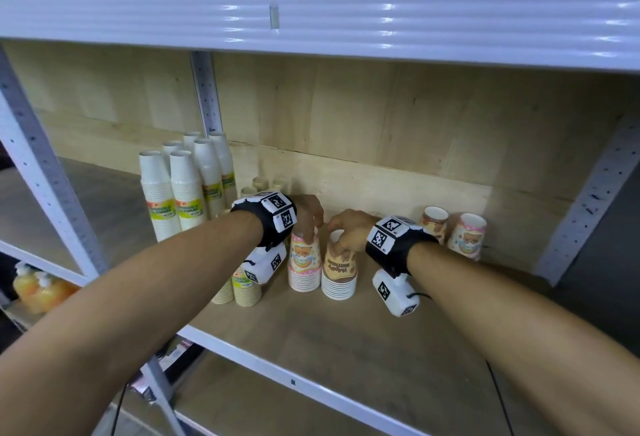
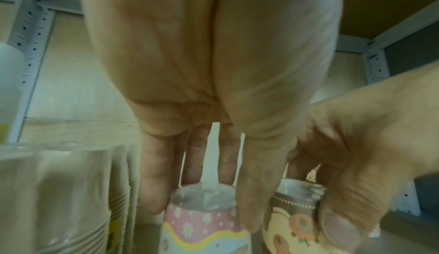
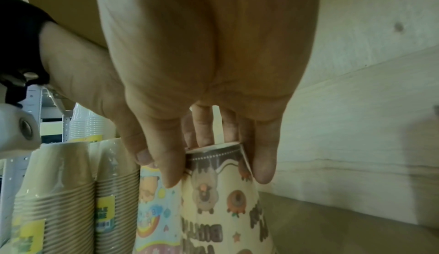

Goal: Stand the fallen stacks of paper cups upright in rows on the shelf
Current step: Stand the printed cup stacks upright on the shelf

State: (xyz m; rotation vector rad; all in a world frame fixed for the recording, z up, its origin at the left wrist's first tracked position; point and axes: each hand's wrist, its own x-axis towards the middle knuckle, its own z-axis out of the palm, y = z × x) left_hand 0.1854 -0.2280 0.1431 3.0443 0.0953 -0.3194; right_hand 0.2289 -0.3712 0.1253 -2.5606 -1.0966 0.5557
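Observation:
Two printed cup stacks stand bottom-up side by side on the shelf board (image 1: 346, 342). My left hand (image 1: 309, 219) grips the top of the pink flowered stack (image 1: 304, 264) (image 2: 202, 226), fingers (image 2: 152, 179) and thumb around its upturned base. My right hand (image 1: 346, 233) grips the top of the cream and brown stack (image 1: 339, 274) (image 3: 221, 201), its fingers (image 3: 263, 166) curled round the base. In the left wrist view the cream stack (image 2: 292, 226) and the right hand's thumb show at right.
Tall white cup stacks (image 1: 187, 189) stand at back left. Shorter beige stacks (image 1: 239, 288) (image 3: 57, 201) stand just left of the pink one. Two more printed stacks (image 1: 465, 236) stand at right near the back panel. The shelf's front edge (image 1: 294, 383) is white metal.

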